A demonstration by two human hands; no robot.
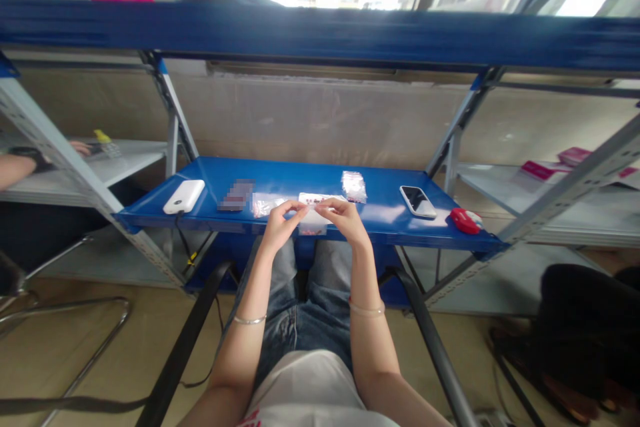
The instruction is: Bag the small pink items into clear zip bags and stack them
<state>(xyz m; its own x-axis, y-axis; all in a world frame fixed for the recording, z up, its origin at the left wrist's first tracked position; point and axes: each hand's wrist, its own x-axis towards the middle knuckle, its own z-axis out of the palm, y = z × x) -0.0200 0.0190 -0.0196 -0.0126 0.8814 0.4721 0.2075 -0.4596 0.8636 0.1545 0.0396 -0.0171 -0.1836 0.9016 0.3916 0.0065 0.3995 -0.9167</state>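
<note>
My left hand [283, 225] and my right hand [346, 219] meet over the front edge of the blue shelf, thumbs and fingers pinched. Between them is a small clear plastic bag [313, 229], gripped near its top, with reddish bits inside; the exact grip is too small to make out. Just behind the fingertips lies a white piece [306, 197] with small dark red bits on it. Another clear plastic bag [265, 207] lies left of my left hand. Behind my right hand rests a stack of clear bags [354, 185].
On the blue shelf [295, 173] are a white power bank [185, 197] with a cable, a blurred-out flat object [237, 195], a white phone [417, 201] and a red item [466, 220]. A blue upper beam [320, 33] crosses above. Another person's arm [20, 168] shows at left.
</note>
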